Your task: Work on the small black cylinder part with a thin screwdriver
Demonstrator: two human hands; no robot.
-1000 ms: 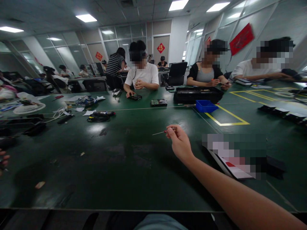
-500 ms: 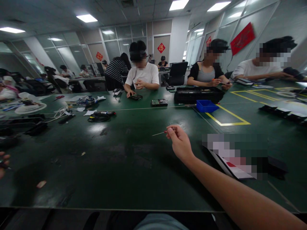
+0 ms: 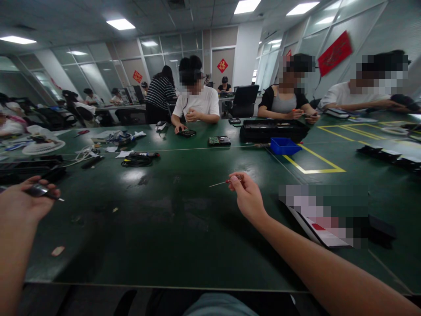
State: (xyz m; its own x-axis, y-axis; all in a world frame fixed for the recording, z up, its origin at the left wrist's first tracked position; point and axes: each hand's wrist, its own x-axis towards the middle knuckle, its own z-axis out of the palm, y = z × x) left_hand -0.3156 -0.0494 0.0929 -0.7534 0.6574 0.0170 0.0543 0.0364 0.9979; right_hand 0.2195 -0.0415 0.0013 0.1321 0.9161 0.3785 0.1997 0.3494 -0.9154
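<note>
My right hand [image 3: 247,196] hovers over the middle of the green table [image 3: 184,219], fingers pinched on a thin screwdriver [image 3: 224,181] with a red grip, its metal tip pointing left. My left hand [image 3: 23,199] is raised at the left edge of the view, palm up, fingers curled round a small dark metal part [image 3: 41,190]. A flat dark device with a white label [image 3: 329,219] lies on the table just right of my right forearm, partly blurred out.
Across the table sit three people working on small devices. Between us lie a blue bin [image 3: 284,145], a black tray [image 3: 272,129], a circuit board [image 3: 219,141], black cables [image 3: 136,161] and yellow floor-tape lines [image 3: 315,164]. More dark parts sit at the far left and right.
My left hand has come up from the left edge into view, carrying the small dark part. My right hand and the screwdriver have stayed put.
</note>
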